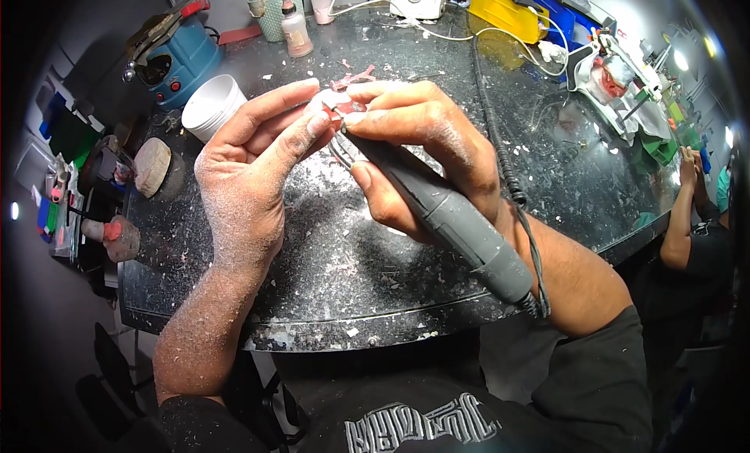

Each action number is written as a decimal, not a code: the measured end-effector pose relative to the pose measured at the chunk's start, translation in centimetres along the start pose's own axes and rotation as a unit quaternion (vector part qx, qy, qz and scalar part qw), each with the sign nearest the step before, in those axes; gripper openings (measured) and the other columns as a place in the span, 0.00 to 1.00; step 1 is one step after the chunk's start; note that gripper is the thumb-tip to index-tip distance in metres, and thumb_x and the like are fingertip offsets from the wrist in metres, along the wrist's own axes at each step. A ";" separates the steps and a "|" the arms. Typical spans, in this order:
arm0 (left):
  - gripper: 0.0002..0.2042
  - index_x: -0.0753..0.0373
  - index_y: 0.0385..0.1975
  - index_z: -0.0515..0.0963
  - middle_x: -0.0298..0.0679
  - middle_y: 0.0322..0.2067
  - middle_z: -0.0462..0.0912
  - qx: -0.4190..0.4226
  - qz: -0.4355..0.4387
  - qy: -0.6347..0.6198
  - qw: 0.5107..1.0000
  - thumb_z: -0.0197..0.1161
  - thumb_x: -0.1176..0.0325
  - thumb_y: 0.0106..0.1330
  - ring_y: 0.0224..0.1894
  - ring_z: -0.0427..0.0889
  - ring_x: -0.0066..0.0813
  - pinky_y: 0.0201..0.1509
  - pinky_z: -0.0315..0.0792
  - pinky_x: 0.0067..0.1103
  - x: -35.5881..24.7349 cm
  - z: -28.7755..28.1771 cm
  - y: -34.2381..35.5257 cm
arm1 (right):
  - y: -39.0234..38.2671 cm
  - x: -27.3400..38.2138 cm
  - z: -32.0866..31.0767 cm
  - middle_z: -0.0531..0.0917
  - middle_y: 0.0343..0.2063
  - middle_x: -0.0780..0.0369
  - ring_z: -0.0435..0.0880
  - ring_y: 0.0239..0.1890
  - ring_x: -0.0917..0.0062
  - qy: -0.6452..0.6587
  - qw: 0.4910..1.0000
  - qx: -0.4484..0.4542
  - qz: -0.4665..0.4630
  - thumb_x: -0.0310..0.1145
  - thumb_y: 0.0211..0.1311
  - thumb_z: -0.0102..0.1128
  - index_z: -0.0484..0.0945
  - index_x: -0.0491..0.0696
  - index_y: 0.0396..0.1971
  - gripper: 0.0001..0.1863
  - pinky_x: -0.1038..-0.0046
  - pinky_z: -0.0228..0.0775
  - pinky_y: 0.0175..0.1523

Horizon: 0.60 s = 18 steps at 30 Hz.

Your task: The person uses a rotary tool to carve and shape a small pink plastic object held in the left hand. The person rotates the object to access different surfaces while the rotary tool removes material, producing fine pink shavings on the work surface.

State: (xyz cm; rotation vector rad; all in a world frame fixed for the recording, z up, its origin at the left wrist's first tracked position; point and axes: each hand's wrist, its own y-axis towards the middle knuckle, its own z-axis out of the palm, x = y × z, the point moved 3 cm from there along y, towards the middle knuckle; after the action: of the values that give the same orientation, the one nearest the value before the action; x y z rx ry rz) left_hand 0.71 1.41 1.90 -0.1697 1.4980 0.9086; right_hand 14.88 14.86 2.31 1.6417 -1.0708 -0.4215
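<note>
Pinched in the fingers of my left hand (254,160) is a small pink-and-white piece (334,105) that looks like dental work. White dust coats that hand and its forearm. My right hand (437,148) grips a dark grey rotary handpiece (461,222), its front end against or very close to the small piece. The exact contact is hidden by the fingers. From the handpiece's rear a black coiled cord (508,168) loops round and runs away over the black worktop (344,281). Just beyond my hands lie pink scraps (353,78).
White dust and chips litter the worktop. At left stand a white tub (213,107), a blue machine (176,66) and a round pale block (152,166). Behind are a small bottle (296,31) and a yellow bin (508,14). Another person's arm (678,211) shows at far right.
</note>
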 end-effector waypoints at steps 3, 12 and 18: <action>0.21 0.74 0.64 0.75 0.54 0.50 0.89 -0.010 -0.019 -0.043 0.999 0.67 0.78 0.74 0.53 0.90 0.34 0.62 0.84 0.26 0.0 0.4 -0.3 | -0.1 0.1 0.0 0.85 0.49 0.51 0.87 0.57 0.60 -0.001 1.000 -0.009 0.027 0.16 0.55 0.71 0.80 0.40 0.51 0.22 0.62 0.79 0.62; 0.22 0.75 0.66 0.72 0.55 0.50 0.88 -0.015 -0.061 -0.077 0.995 0.65 0.77 0.75 0.52 0.90 0.35 0.61 0.85 0.25 0.2 0.6 -0.5 | -0.1 0.2 0.1 0.84 0.49 0.51 0.86 0.59 0.59 -0.006 0.999 -0.004 0.035 0.16 0.54 0.72 0.81 0.40 0.51 0.23 0.62 0.79 0.64; 0.17 0.74 0.60 0.78 0.53 0.49 0.89 -0.025 -0.069 -0.056 0.996 0.66 0.77 0.74 0.50 0.91 0.33 0.58 0.86 0.24 0.4 0.4 -0.5 | -0.3 -0.2 0.4 0.84 0.50 0.51 0.86 0.59 0.59 0.019 1.000 -0.006 0.008 0.15 0.54 0.72 0.80 0.40 0.52 0.23 0.61 0.79 0.64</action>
State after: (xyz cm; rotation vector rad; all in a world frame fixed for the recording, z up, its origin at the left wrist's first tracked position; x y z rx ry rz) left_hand 1.28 1.48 1.38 -0.2528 1.3437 0.8308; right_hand 14.63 14.78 1.89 1.6240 -1.0509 -0.3830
